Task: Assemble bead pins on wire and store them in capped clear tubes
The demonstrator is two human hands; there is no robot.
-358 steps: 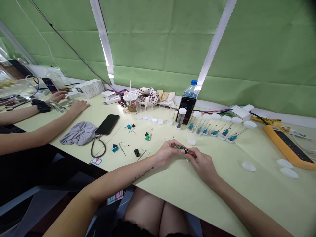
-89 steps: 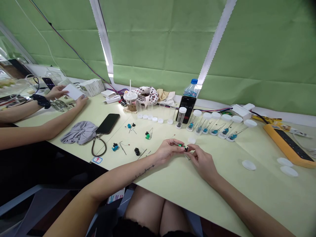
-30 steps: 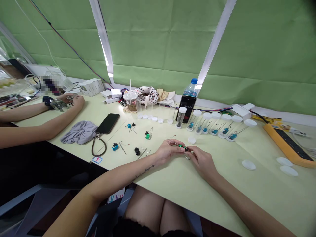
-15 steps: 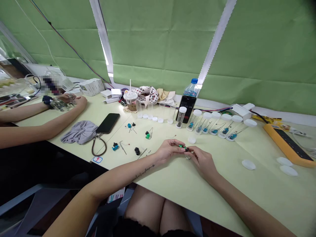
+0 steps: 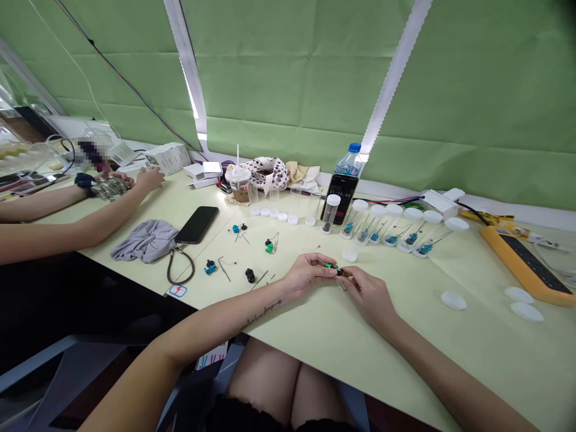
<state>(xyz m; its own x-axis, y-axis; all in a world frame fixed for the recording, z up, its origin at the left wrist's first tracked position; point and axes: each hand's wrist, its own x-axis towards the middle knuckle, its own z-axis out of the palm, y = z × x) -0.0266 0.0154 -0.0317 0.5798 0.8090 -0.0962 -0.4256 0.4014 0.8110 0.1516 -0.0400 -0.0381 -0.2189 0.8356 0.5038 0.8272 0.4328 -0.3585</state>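
Pinched between the fingers of my left hand is a small green-and-black part with thin metal rods. My right hand closes its fingertips on the black end of the same part. A bent metal rod sticks out below the fingers. Just behind my hands lies a white cap. Left of them on the table are another green-and-black part, a black part and a blue-and-black part, with thin metal pieces beside them. The fingertips hide much of the held part.
Several capped clear tubes with blue parts stand at the back right, near a propped phone and a bottle. An orange power strip lies right. A co-worker's hands are at the far left, beyond a grey cloth.
My hands and the green-and-black part stay almost in place. The co-worker's nearer hand has moved forward and slightly right, away from the clear plastic bag.
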